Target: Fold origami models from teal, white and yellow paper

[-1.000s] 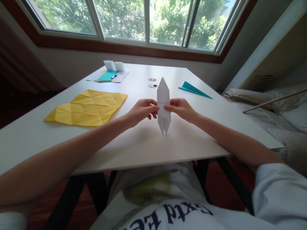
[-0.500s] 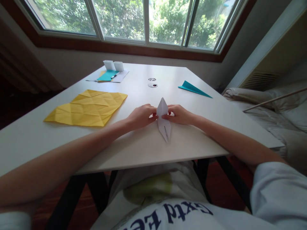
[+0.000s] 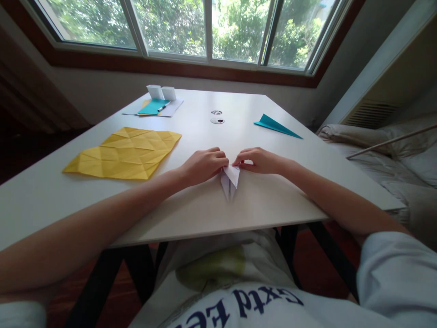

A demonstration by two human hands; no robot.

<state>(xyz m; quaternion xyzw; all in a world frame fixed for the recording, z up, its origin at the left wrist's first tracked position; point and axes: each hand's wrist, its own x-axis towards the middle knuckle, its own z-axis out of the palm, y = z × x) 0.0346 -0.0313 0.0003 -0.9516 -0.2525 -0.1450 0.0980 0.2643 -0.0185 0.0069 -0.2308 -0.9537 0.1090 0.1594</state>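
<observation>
We now press the white folded paper [image 3: 230, 180] flat on the white table [image 3: 205, 214], its tall upper point folded down since a second ago: left hand [image 3: 205, 165] and right hand [image 3: 261, 160] pinch its top edge, right of the yellow creased sheet [image 3: 124, 152].

Creased yellow sheet [image 3: 124, 153] left; teal paper plane [image 3: 275, 126] far right.

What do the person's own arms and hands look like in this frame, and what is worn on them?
Both hands, left hand and right hand, are bare: no gloves, rings or watch visible. Forearms are uncovered. Short pale sleeves show at the frame's bottom corners.
</observation>
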